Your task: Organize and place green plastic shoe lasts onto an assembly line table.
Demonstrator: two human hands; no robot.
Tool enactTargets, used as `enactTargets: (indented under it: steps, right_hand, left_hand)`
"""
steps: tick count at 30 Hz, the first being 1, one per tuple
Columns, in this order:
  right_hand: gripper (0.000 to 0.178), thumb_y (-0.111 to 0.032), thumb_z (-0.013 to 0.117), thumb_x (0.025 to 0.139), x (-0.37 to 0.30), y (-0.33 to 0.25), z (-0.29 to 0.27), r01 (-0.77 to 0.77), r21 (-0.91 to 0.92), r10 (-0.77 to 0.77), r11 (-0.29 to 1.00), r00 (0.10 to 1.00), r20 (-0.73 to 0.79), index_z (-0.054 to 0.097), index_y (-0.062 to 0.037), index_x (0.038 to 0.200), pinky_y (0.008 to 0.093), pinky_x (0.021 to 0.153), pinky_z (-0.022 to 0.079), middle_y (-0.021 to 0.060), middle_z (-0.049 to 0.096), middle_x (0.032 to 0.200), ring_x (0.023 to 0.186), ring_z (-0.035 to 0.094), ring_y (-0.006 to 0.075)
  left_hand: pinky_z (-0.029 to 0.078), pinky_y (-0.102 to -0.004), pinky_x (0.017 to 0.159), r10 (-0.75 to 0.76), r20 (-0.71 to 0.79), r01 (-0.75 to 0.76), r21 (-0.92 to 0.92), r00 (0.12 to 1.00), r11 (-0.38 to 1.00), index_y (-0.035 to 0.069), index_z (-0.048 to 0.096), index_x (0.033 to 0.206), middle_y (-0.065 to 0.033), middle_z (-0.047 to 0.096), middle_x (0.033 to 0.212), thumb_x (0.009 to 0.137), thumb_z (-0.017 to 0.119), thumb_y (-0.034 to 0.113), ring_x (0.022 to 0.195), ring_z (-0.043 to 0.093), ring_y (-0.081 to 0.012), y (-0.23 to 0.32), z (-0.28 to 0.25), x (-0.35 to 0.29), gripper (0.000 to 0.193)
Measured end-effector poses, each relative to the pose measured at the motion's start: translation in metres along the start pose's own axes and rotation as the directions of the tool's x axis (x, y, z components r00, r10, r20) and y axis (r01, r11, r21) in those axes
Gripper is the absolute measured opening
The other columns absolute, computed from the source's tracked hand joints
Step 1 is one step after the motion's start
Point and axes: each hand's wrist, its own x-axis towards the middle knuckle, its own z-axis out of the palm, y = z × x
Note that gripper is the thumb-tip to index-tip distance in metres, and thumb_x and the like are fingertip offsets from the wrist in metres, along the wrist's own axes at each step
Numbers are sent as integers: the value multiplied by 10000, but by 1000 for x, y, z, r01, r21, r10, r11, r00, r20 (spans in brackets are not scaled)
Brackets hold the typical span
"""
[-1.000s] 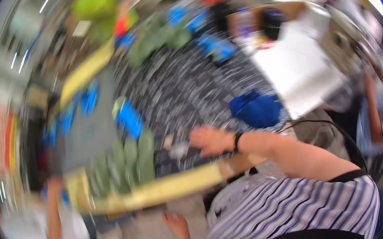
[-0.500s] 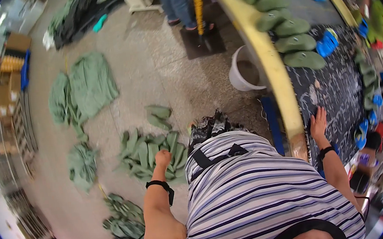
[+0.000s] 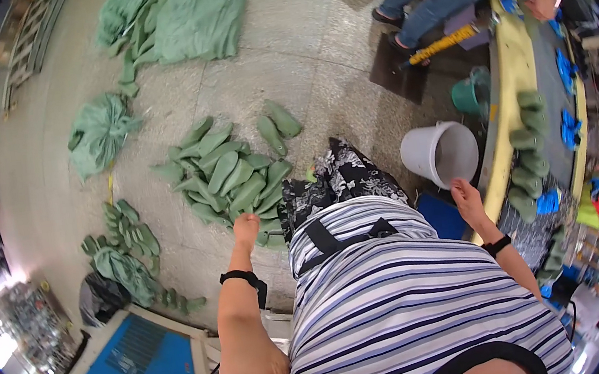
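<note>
Near green pile point(image 3: 226, 167), left hand point(image 3: 247, 228) curled; near bucket point(image 3: 421, 155), right hand point(image 3: 467, 201) half-curled.

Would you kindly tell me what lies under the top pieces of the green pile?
Under the top pieces of the green pile, more green foot-shaped pieces show. The pile's bottom is covered, and the left hand hides part of the near side.

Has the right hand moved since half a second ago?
Yes: the right hand moved left past the yellow table edge, from the dark tabletop toward the white bucket.
</note>
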Motion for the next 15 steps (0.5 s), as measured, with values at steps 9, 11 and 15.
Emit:
enactTargets:
  steps: [9,11,15]
  right_hand:
    - [301,-234,534,922,164,-43,32,219,-220,-54,951,814,578,601,28,1054,329,707,484,144,654,827,768,627,217]
    - [308,-246,539,929,215,-59,50,131,-216,38,968,768,639,592,22,1070,309,702,481,106,642,835,769,606,177]
    - [349,-283,561,922,296,-163,105,466,-120,-216,876,604,767,598,34,1063,346,766,495,158,667,897,869,638,240]
  left_hand:
    - [498,-347,610,-253,5,234,-405,967,884,-9,674,800,-122,664,695,766,596,176,641,640,-201,-25,64,-51,204]
    - [499,-351,588,-303,-169,252,-268,938,930,-3,678,833,-126,665,697,771,598,177,598,634,-191,-27,92,-70,207]
    - [488,-341,548,-591,-136,426,-570,795,703,-20,667,841,-141,651,688,784,593,188,575,624,-194,-37,129,-92,227]
